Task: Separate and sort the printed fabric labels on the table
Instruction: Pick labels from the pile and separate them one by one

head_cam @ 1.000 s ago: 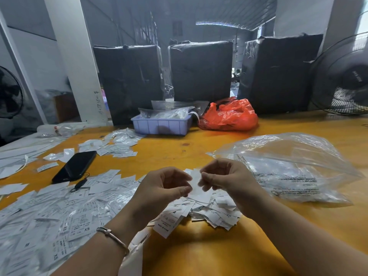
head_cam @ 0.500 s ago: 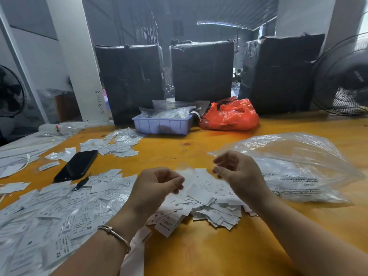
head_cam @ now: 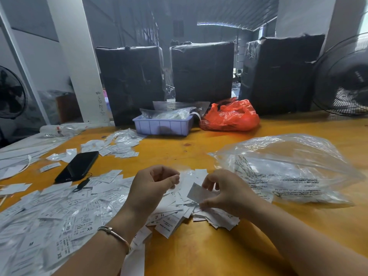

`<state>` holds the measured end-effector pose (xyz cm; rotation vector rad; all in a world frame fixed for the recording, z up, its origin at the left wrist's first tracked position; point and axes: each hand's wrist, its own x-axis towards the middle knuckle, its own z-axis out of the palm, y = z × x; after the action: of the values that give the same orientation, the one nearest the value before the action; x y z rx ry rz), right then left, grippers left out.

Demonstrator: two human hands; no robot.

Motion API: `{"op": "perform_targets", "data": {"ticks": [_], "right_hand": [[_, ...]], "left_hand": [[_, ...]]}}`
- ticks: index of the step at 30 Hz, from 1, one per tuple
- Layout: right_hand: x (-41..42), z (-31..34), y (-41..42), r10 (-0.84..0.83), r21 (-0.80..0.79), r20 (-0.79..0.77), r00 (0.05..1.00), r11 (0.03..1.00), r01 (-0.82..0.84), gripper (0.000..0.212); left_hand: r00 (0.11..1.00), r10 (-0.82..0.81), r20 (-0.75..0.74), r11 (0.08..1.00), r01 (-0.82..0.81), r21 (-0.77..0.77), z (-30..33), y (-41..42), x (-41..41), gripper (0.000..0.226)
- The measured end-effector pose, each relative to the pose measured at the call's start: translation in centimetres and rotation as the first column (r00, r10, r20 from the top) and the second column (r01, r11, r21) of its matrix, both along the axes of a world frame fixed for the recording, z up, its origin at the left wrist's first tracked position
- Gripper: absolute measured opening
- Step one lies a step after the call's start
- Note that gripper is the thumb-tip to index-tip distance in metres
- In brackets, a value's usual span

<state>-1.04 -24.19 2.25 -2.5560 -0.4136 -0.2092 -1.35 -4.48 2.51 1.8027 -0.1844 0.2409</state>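
Note:
A heap of small white printed fabric labels (head_cam: 216, 219) lies on the orange table (head_cam: 209, 251) under my hands. My right hand (head_cam: 225, 193) pinches one white label (head_cam: 196, 193) between thumb and fingertips, tilted just above the heap. To its left, a little apart, my left hand (head_cam: 151, 188) hovers with its fingers curled against the thumb; I cannot see whether a label sits between them. A wide spread of labels (head_cam: 49, 216), some marked XS, covers the table at the left. A smaller group of labels (head_cam: 119, 148) lies farther back.
A black phone (head_cam: 79, 166) lies among the left labels. A large clear plastic bag (head_cam: 288, 172) sits right of my hands. At the back stand a lilac tray (head_cam: 163, 127), a red plastic bag (head_cam: 229, 118), black-wrapped boxes (head_cam: 201, 72) and a fan (head_cam: 346, 76).
My hands held one label together, then drew apart. The right hand has since dropped to the heap and now pinches a label; the left hand stayed nearly in place.

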Motion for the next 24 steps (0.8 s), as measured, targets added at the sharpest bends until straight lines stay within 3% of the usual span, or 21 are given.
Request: {"op": "perform_targets", "data": {"ticks": [4, 7, 9, 12, 16, 19, 22, 24], "right_hand": [[-0.2, 0.1, -0.2, 0.029, 0.286, -0.033, 0.999, 0.958, -0.019, 0.016], [-0.4, 0.6, -0.9, 0.117, 0.604, -0.108, 0.987, 0.796, -0.029, 0.021], [-0.4, 0.8, -1.3, 0.171, 0.726, -0.139, 0.976, 0.687, -0.017, 0.028], [-0.1, 1.0, -1.6, 0.181, 0.755, -0.126, 0.975, 0.655, -0.024, 0.034], [-0.1, 1.2, -1.4, 0.224, 0.823, -0.114, 0.968, 0.566, -0.034, 0.021], [-0.2, 1.4, -1.5, 0.222, 0.822, -0.069, 0.973, 0.565, -0.071, 0.014], [-0.4, 1.5, -1.5, 0.169, 0.829, -0.013, 0.986, 0.552, -0.083, 0.020], [-0.5, 1.6, -1.5, 0.172, 0.853, -0.007, 0.985, 0.515, -0.084, 0.033]], "left_hand": [[0.999, -0.033, -0.041, 0.999, 0.032, -0.031, 0.2, 0.0, 0.0, 0.007], [0.995, -0.076, -0.069, 0.993, 0.069, -0.099, 0.4, 0.2, 0.0, 0.003], [0.993, -0.089, -0.081, 0.992, 0.081, -0.100, 0.6, 0.2, -0.2, 0.006], [0.994, -0.062, -0.090, 0.994, 0.054, -0.092, 0.8, 0.3, -0.2, 0.005], [0.986, -0.100, -0.130, 0.976, 0.072, -0.207, 1.0, 0.6, 0.0, 0.007], [0.974, -0.153, -0.165, 0.955, 0.103, -0.279, 1.0, 0.6, 0.1, 0.020], [0.966, -0.197, -0.167, 0.922, 0.125, -0.367, 1.0, 0.6, 0.1, 0.028], [0.954, -0.237, -0.183, 0.905, 0.148, -0.399, 1.1, 0.5, 0.1, 0.048]]}}
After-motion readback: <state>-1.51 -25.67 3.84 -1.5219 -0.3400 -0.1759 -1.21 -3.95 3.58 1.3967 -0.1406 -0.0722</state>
